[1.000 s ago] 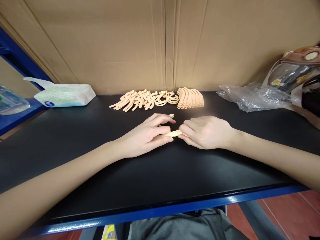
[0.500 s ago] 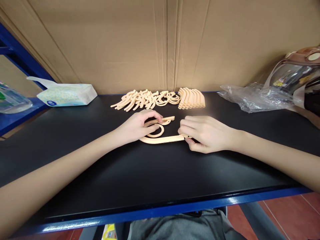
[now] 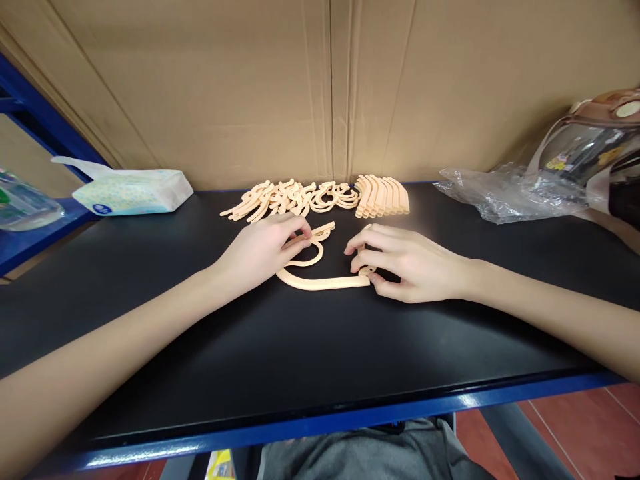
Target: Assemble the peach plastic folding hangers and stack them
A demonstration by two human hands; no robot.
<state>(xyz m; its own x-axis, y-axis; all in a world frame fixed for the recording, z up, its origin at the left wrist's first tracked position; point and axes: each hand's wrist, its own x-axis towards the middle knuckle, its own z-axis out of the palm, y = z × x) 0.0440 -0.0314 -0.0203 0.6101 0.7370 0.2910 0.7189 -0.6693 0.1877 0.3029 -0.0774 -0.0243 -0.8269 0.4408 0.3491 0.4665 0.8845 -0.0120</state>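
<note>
**One set in hand, loose parts waiting at the back**

Reading the clock from between the two hands, I have a cardboard wall (image 3: 200, 93) across twelve and a black table (image 3: 300, 353) running in front of it. A plastic bag (image 3: 510, 197) lies crumpled between two and three, a tissue pack (image 3: 135, 192) near ten.

The left hand (image 3: 267, 247), at nine, has thumb and fingers closed on a short strip (image 3: 323, 231). The right hand (image 3: 400, 260), at three, is apart from it, fingers loosely spread and thumb by the end of a curved tube (image 3: 325, 285); I can't tell whether it grips. That tube lies at seven, its far end reaching under the left hand. A ring (image 3: 318, 257) sits between strip and tube, and a small holed piece (image 3: 369, 271) shows at the tube's right end.

I judge this set partly put together, though the left hand hides any joint there. Left over, unjoined as far as I can see: curved sticks (image 3: 255, 200) near ten, hooks (image 3: 330, 195) at twelve, a row of tubes (image 3: 383, 197) past one.
</note>
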